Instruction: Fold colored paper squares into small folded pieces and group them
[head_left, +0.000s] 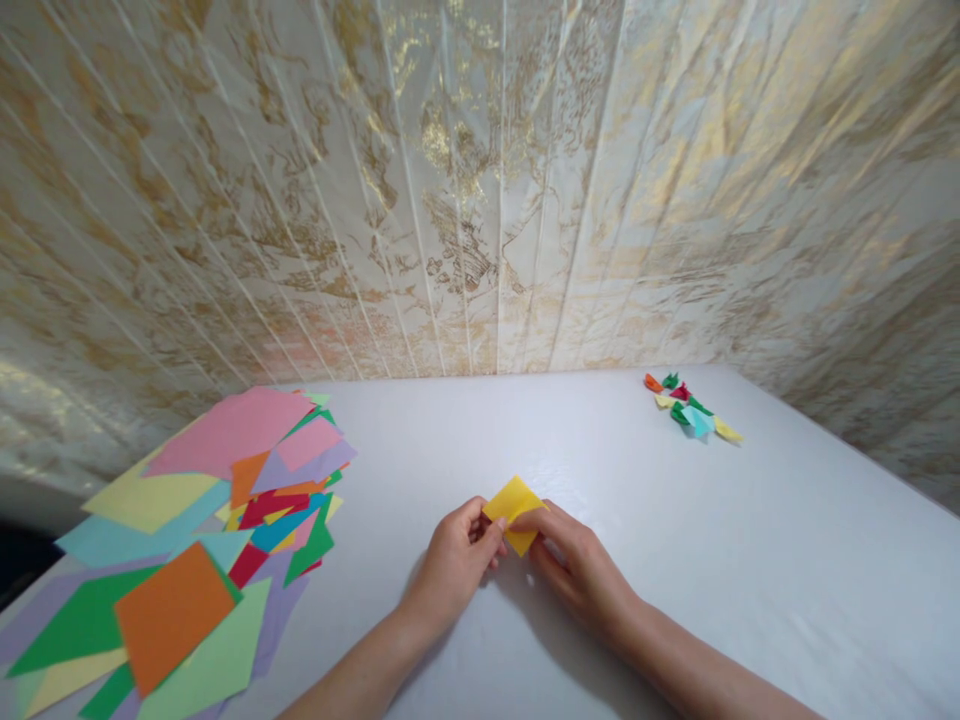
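Observation:
A small yellow square of paper (515, 496) is held between my two hands, turned so one corner points away from me. My left hand (457, 550) pinches its left side between thumb and fingers. From the right, my right hand (574, 555) grips the sheet, its thumb or a finger lying across the paper's middle. Part of the paper is hidden behind the fingers. Both hands are just above the white table (420, 440).
Many coloured paper sheets (176, 610) lie in an overlapping spread on the left, with a large pink sheet (240, 430) at the back. Several small folded paper pieces (697, 420) sit at the far right. A gold-patterned curtain (465, 200) hangs behind the table.

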